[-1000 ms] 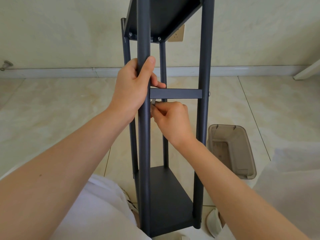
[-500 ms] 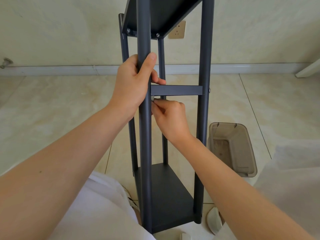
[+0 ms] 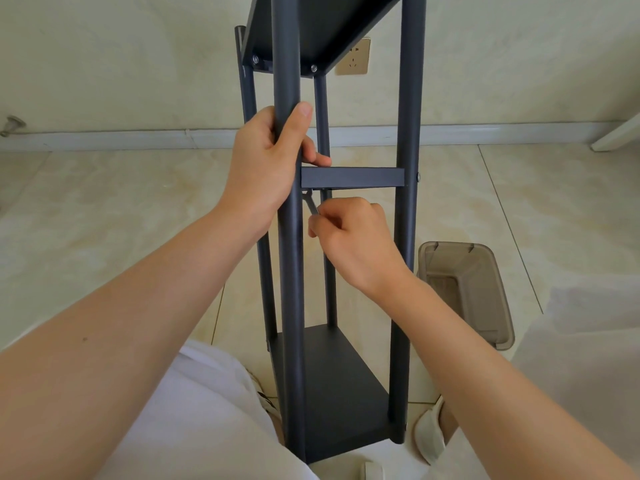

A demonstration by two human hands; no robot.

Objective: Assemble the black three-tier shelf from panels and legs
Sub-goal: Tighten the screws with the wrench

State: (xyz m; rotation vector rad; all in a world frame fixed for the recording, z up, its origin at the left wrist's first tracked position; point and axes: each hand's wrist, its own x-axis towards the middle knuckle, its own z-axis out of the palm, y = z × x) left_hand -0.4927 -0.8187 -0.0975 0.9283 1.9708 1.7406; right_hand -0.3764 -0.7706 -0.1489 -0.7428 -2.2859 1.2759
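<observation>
Tiled floor (image 3: 104,209), pale wall (image 3: 121,64) w/ a socket (image 3: 353,57) at 12. The shelf (image 3: 410,133) stands upright right in front of us, mid-view. The mid panel (image 3: 351,177) sits level btwn the two near legs.

Our left hand (image 3: 266,161) is wrapped round the near leg (image 3: 287,46), just above the panel's left end. Our right hand (image 3: 353,233), at 5 from that joint, pinches a small tool (image 3: 310,202) whose tip reaches up under the corner. Bin (image 3: 464,285) at 4, well apart.

Step, as we judge it: tightening the fixing under that corner. To do it well:
- Seat the tool fully before turning.
- Use short turns, since the leg blocks the swing.
- Brace the leg w/ the left hand vs. twist.
- Check the panel stays level, and don't over-tighten.
</observation>
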